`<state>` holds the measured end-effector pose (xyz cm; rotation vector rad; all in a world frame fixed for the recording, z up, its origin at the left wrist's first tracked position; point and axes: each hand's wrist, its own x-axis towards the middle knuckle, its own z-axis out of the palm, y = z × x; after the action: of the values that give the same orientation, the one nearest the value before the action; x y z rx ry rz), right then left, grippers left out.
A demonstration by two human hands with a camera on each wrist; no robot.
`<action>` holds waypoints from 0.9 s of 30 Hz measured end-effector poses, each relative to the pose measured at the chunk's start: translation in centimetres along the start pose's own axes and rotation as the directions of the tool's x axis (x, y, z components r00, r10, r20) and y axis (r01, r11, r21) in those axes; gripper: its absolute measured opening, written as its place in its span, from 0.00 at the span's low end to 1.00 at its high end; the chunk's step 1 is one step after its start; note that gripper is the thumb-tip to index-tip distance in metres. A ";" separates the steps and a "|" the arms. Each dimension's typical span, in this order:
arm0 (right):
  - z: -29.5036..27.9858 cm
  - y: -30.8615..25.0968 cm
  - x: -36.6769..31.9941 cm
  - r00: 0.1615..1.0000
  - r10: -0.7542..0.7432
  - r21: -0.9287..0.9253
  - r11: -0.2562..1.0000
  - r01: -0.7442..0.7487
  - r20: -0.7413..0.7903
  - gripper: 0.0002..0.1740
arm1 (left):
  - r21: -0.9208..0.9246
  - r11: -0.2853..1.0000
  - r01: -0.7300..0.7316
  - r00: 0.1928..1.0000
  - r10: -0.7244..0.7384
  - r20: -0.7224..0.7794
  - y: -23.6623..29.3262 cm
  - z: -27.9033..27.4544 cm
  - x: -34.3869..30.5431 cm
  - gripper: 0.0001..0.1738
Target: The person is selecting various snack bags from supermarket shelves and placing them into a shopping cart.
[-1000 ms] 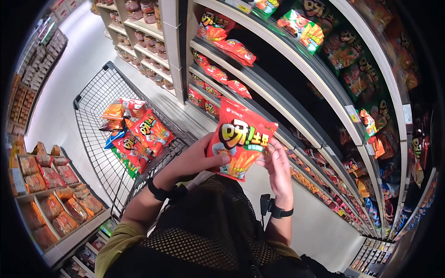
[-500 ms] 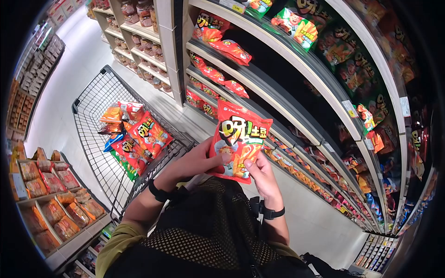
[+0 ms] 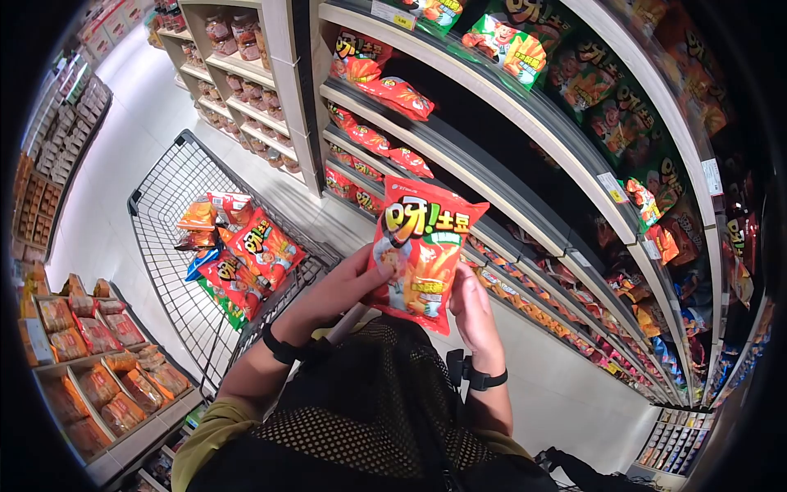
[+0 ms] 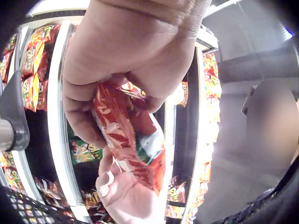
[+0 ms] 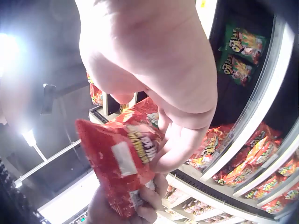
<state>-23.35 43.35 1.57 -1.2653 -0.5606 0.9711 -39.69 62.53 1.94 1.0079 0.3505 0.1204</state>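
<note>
A red bag of potato snacks (image 3: 426,254) is held upright in front of the body, its printed front facing up toward the head camera. My left hand (image 3: 348,287) grips its left side, with the thumb across the front and the fingers behind. At the lower right edge is my right hand (image 3: 475,312), its thumb beside the edge. The right wrist view shows the right hand's curled fingers (image 5: 175,147) against the back of the bag (image 5: 117,158), which carries a white label. In the left wrist view the bag (image 4: 131,135) appears edge-on beneath the left hand (image 4: 131,56).
A wire shopping cart (image 3: 152,205) stands to the left, with several snack bags (image 3: 238,262) inside. Shelves (image 3: 492,98) of red and green snack bags curve along the right. Jars (image 3: 246,37) fill a rack ahead, and a bin of packaged food (image 3: 102,385) is at lower left.
The right thumb has moved from the bag's front to beside its edge; earlier that hand was at the upper right side. The left hand keeps its hold. The view has shifted slightly.
</note>
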 end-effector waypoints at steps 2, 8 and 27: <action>-0.4 -0.2 0.0 0.999 0.016 0.116 0.993 -0.020 0.032 0.30 | -0.089 0.995 0.040 0.999 -0.038 0.019 -0.1 -0.5 -0.1 0.31; 0.6 -0.7 0.6 0.998 0.005 0.015 1.000 -0.007 0.067 0.30 | -0.681 0.616 0.396 0.852 0.032 0.523 -2.6 -2.6 0.4 0.34; -1.7 0.8 -2.6 0.994 0.107 0.236 0.966 -0.107 0.014 0.38 | 0.155 0.970 0.190 0.982 -0.189 -0.017 -3.3 -0.1 -1.6 0.33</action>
<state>-23.52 40.23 0.82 -1.0895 -0.3668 1.0946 -41.41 60.43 -0.57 1.1229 0.4613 -0.0803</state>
